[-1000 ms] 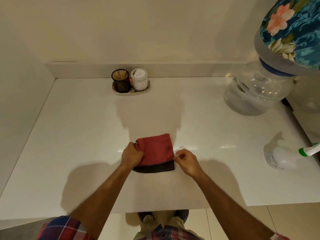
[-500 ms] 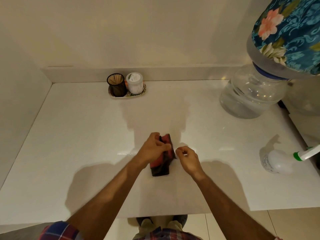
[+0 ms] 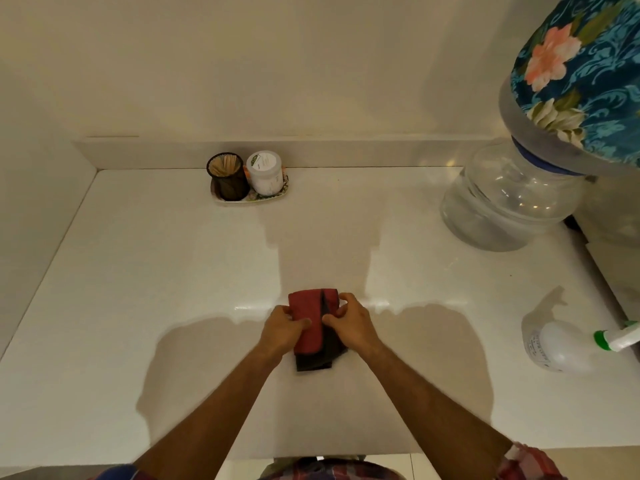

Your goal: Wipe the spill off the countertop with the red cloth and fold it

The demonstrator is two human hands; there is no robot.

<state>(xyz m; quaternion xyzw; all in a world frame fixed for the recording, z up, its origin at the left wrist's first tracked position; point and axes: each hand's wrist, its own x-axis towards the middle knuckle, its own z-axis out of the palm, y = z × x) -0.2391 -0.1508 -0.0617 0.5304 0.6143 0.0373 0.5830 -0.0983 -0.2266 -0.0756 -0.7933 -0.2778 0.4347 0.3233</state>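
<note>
The red cloth point(image 3: 307, 306) with a dark border lies folded into a narrow strip on the white countertop point(image 3: 145, 278), near its front middle. My left hand point(image 3: 282, 329) grips the cloth's left side, thumb on top. My right hand point(image 3: 349, 323) holds the right side, fingers curled over the dark folded edge. Both hands press the cloth against the counter. I see no wet spill on the surface around it.
A small tray with a black toothpick holder point(image 3: 227, 181) and a white jar point(image 3: 265, 173) stands by the back wall. A clear water jug point(image 3: 502, 206) under a floral cover point(image 3: 588, 74) fills the right rear. A white spray bottle point(image 3: 561, 346) lies at the right.
The cloth went from a flat square to a narrow folded strip: my left hand brought the left half over to the right, and both hands now hold the folded cloth.
</note>
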